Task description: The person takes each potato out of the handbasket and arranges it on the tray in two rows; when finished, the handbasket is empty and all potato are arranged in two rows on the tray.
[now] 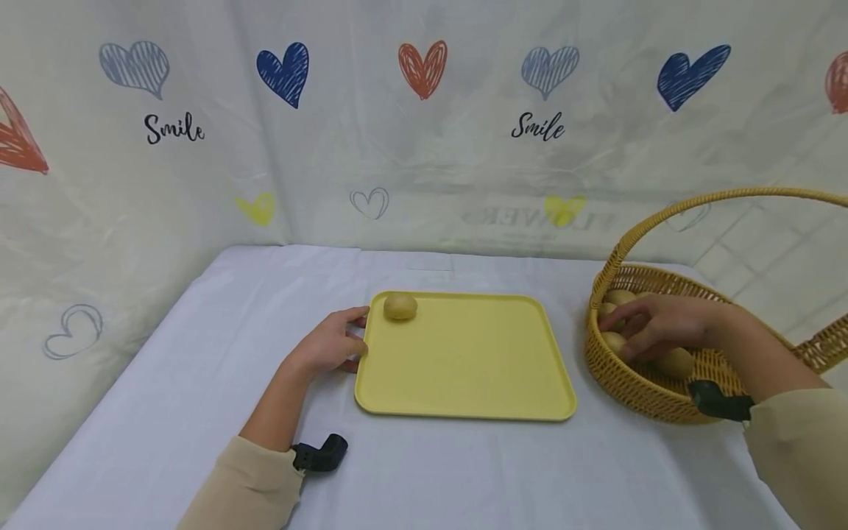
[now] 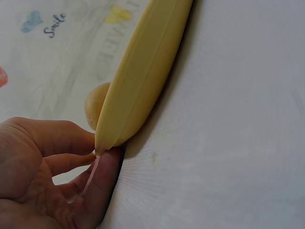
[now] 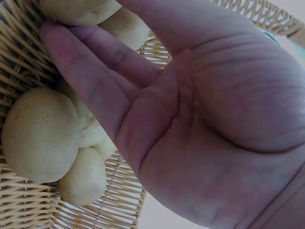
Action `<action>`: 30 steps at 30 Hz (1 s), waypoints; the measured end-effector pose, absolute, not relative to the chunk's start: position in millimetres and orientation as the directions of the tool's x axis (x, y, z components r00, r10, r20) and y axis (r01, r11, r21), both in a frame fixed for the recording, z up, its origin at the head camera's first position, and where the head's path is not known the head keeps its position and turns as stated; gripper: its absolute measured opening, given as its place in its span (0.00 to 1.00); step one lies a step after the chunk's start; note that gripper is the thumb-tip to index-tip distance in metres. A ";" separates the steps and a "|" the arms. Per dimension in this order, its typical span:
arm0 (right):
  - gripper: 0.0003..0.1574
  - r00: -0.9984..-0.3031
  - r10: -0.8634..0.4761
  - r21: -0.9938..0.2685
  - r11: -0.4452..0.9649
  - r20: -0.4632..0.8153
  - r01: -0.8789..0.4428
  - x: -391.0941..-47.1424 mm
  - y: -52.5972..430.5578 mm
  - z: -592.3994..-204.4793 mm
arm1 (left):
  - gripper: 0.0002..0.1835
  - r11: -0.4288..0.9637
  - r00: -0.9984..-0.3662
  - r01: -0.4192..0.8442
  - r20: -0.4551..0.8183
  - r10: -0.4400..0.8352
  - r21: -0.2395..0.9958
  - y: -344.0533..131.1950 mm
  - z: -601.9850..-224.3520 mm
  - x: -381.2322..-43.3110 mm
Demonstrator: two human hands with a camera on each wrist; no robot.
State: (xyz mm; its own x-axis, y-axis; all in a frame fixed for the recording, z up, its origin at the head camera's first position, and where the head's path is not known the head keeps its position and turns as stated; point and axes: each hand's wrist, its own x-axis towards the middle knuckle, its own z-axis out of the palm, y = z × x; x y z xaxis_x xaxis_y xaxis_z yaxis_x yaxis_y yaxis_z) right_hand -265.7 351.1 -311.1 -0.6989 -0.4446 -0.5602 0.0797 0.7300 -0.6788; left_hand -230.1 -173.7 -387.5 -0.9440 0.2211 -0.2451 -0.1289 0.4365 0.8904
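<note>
A yellow rectangular tray (image 1: 464, 361) lies on the white cloth, with one potato (image 1: 400, 306) near its far left corner. My left hand (image 1: 329, 342) holds the tray's left edge, and the left wrist view shows digits on both sides of the rim. Over on the right, my right hand (image 1: 662, 324) reaches down into a wicker basket (image 1: 623, 394). Its thumb and fingers pinch a potato (image 3: 81, 10), partly cut off at the top of the right wrist view. Several other potatoes (image 3: 40, 136) lie in the basket beside the fingers.
The basket's tall arched handle (image 1: 662, 210) rises above the right forearm. A white cloth covers the table (image 1: 424, 471). Behind it hangs a pale curtain (image 1: 371, 147) printed with hearts and the word Smile. Dark camera mounts (image 1: 321, 453) are strapped to both wrists.
</note>
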 end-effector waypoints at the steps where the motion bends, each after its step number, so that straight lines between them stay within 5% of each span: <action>1: 0.42 -0.699 -0.449 -0.679 0.730 -0.557 0.073 -265.8 351.6 -311.0 | 0.46 0.437 -0.945 -0.131 -0.245 0.217 0.890 -173.9 -387.5 -229.9; 30: 0.31 -0.696 -0.610 -0.836 0.548 -0.379 -0.025 -260.7 379.2 -313.5 | 0.46 0.423 -0.948 -0.117 -0.229 0.223 0.899 -173.9 -390.0 -230.6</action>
State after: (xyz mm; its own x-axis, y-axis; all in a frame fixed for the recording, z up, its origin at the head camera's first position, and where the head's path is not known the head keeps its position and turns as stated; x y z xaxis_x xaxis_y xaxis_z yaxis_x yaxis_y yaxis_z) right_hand -260.7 379.2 -313.5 -0.6962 -0.6099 -0.3786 -0.0254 0.5480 -0.8361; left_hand -230.6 -173.9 -390.0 -0.9476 0.2230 -0.2286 -0.1174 0.4227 0.8987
